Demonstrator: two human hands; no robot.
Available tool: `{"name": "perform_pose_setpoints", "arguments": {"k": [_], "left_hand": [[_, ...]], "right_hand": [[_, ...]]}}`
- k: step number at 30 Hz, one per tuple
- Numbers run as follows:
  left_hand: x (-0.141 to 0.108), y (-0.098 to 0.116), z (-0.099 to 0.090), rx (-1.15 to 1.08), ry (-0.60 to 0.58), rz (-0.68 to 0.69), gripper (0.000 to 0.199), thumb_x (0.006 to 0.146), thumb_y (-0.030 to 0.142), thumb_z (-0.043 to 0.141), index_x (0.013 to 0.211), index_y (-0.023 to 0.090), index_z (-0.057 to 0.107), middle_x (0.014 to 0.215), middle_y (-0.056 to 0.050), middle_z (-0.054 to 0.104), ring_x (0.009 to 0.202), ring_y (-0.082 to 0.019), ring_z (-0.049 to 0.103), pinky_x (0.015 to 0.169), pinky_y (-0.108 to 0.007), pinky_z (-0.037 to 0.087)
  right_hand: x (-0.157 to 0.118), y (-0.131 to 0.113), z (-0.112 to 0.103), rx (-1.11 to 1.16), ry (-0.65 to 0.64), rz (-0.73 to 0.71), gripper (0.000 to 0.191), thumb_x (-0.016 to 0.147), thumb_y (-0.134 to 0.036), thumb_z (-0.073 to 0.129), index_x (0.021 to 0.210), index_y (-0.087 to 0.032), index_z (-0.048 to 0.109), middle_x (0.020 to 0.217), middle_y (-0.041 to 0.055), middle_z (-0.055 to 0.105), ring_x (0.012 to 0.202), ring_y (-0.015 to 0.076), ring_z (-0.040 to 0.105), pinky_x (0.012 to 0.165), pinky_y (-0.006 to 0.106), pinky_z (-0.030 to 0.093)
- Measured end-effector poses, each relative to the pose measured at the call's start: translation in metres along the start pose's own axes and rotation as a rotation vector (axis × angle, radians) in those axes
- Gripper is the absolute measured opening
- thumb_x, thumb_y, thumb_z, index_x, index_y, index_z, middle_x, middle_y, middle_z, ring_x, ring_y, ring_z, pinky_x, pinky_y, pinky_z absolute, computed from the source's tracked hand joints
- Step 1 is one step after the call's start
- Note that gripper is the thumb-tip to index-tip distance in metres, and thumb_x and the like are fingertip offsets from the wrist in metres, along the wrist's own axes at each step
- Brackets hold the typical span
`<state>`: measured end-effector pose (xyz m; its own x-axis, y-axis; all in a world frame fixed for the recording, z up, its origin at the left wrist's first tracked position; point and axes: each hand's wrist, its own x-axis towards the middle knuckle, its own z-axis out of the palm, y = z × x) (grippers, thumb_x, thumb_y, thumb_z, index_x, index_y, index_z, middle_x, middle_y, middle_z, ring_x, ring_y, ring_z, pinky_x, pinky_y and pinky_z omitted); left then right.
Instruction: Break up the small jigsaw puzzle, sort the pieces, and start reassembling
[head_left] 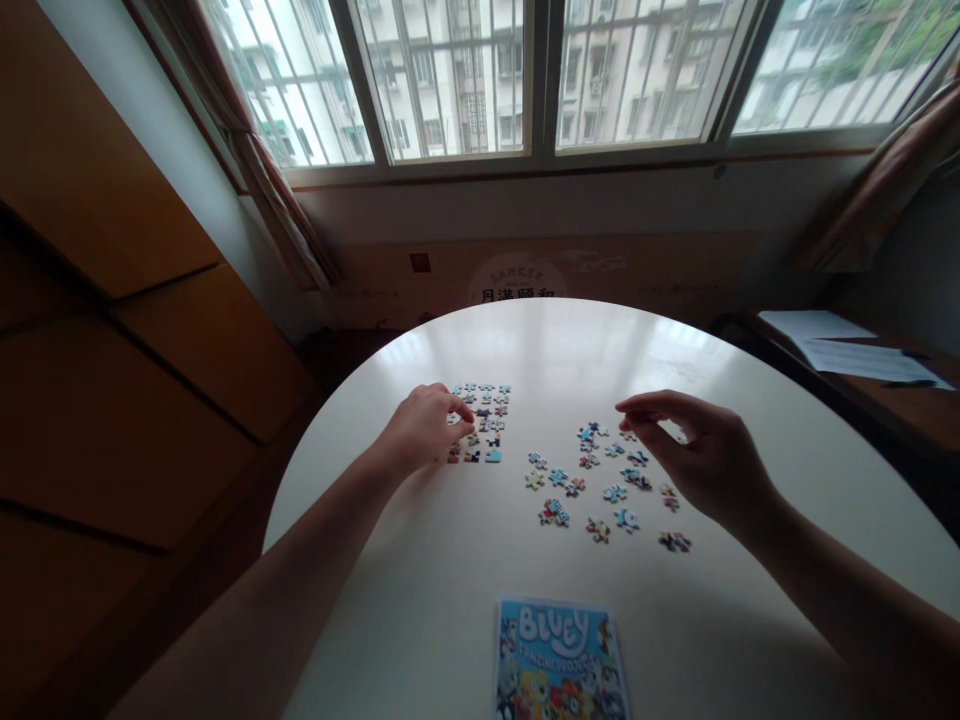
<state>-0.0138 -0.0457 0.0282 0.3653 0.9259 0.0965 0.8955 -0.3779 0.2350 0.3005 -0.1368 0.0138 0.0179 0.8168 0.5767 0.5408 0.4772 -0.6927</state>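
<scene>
My left hand point(429, 425) is over the left part of a block of jigsaw puzzle pieces point(493, 456) laid out in rows with gaps. Its thumb and index finger come close together just above the pieces; whether one is between them is hard to see. To the right, my right hand point(697, 445) is raised above a scattered group of loose puzzle pieces point(615, 493). Thumb and fingertips meet there in a pinch, and anything held in it is too small to make out. The right hand covers some of the table behind it.
A blue picture sheet marked "Bluey" point(559, 660) lies at the near edge of view on the round white table point(420, 600). Papers point(862, 355) rest on a brown surface at the right. Behind the table are a printed panel point(637, 265) and barred windows.
</scene>
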Motion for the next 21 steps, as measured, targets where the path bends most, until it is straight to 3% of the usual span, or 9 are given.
{"name": "perform_pose_setpoints", "arguments": {"k": [12, 18, 21], "left_hand": [[0.003, -0.004, 0.000, 0.046, -0.062, 0.029, 0.019, 0.078, 0.039, 0.066, 0.085, 0.030, 0.082, 0.101, -0.007, 0.070, 0.103, -0.029, 0.060, 0.090, -0.038, 0.046], [0.004, -0.009, 0.001, -0.023, -0.018, 0.058, 0.019, 0.076, 0.041, 0.068, 0.083, 0.031, 0.082, 0.099, -0.007, 0.071, 0.099, -0.030, 0.062, 0.088, -0.039, 0.048], [0.004, -0.010, -0.003, -0.058, 0.044, 0.059, 0.020, 0.077, 0.042, 0.067, 0.082, 0.030, 0.082, 0.094, -0.007, 0.071, 0.094, -0.029, 0.064, 0.083, -0.038, 0.049]], "right_hand": [[0.016, 0.018, -0.008, -0.003, 0.027, 0.086, 0.016, 0.087, -0.024, 0.062, 0.095, -0.020, 0.075, 0.085, 0.0034, 0.075, 0.078, 0.0178, 0.071, 0.072, 0.033, 0.057], [0.018, 0.030, -0.004, -0.251, -0.413, -0.072, 0.018, 0.089, -0.022, 0.063, 0.096, -0.025, 0.079, 0.095, 0.0048, 0.075, 0.092, 0.0212, 0.066, 0.081, 0.038, 0.053], [0.015, 0.029, 0.004, -0.340, -0.526, -0.139, 0.019, 0.088, -0.020, 0.065, 0.095, -0.028, 0.080, 0.096, 0.0042, 0.074, 0.091, 0.0216, 0.063, 0.081, 0.038, 0.050]]}}
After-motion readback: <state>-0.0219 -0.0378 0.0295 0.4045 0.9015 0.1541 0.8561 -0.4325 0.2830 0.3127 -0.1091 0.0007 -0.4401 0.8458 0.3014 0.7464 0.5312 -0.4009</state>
